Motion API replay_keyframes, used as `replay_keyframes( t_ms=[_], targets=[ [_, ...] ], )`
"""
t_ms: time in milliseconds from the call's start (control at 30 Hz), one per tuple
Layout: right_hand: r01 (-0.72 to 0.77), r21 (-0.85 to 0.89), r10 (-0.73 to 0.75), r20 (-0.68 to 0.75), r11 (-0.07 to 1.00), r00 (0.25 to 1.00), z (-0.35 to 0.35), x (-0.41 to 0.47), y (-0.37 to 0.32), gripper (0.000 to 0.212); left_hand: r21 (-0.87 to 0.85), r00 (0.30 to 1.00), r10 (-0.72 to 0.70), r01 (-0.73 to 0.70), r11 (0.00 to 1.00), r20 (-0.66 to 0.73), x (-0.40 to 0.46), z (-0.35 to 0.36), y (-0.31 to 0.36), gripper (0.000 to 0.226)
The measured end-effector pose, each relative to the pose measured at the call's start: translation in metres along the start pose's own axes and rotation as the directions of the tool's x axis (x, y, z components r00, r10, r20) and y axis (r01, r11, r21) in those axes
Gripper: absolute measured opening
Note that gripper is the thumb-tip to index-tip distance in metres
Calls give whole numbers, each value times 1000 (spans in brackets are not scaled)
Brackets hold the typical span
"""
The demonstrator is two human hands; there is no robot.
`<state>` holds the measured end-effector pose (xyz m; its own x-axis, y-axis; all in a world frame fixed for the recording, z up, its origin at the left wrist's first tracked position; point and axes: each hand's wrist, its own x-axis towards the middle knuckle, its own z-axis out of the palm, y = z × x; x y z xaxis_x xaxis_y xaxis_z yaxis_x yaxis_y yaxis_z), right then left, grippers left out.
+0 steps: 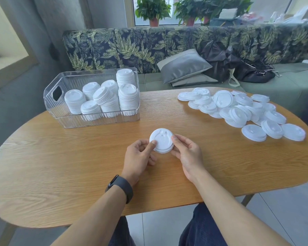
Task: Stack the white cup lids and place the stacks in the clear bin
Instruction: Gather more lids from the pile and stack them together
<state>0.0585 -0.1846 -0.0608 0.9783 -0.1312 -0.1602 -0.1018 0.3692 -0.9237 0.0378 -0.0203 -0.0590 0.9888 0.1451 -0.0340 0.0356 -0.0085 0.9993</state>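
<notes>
A: Over the near middle of the table (60, 157), both hands hold a small stack (161, 141) of white lids. It looks like two or three lids, nested, top side up.

B: How are the hands set?

A: The left hand (139, 156) pinches the stack's left edge, thumb on the top rim and the other fingers curled beneath. The right hand (186, 153) grips the right edge the same way, thumb on top. A dark band (122, 187) sits on the left wrist.

B: And the bin?

A: The bin (96, 119) stands at the far left of the table, well apart from the hands. Several stacks (103, 98) of lids stand inside it (one in the middle leans, the rest look upright), and the tallest is at the back right corner.

B: Any loose lids?

A: A heap (238, 110) of them lies on the table's far right, overlapping, some tilted on edge, a few flat at the near end.

B: Behind the table?

A: A leaf-print sofa (132, 45) with a grey cushion (183, 65) and a black bag (238, 66), and potted plants (153, 9) on the sill.
</notes>
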Motion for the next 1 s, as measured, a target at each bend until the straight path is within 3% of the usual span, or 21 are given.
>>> replay_keyframes(
  t_ms=[367, 633, 800, 1000],
  targets=[
    [72, -97, -77, -50, 993, 996, -12, 3, 5, 22, 15, 999, -34, 33, 999, 35, 6, 11, 2, 30],
    [204, -530, -357, -203, 823, 912, -80, 10, -29, 22, 48, 994, -59, 55, 997, 96, 12, 71, 5, 31],
    [43, -809, -515, -331, 586, 791, -138, 31, -46, 35, 36, 989, -78, 74, 997, 128, 16, 111, 8, 31],
    [-196, -863, -517, -445, 466, 732, -176, 48, -68, 66, 21, 981, -101, 99, 995, 165, 21, 142, 10, 35]
  ],
)
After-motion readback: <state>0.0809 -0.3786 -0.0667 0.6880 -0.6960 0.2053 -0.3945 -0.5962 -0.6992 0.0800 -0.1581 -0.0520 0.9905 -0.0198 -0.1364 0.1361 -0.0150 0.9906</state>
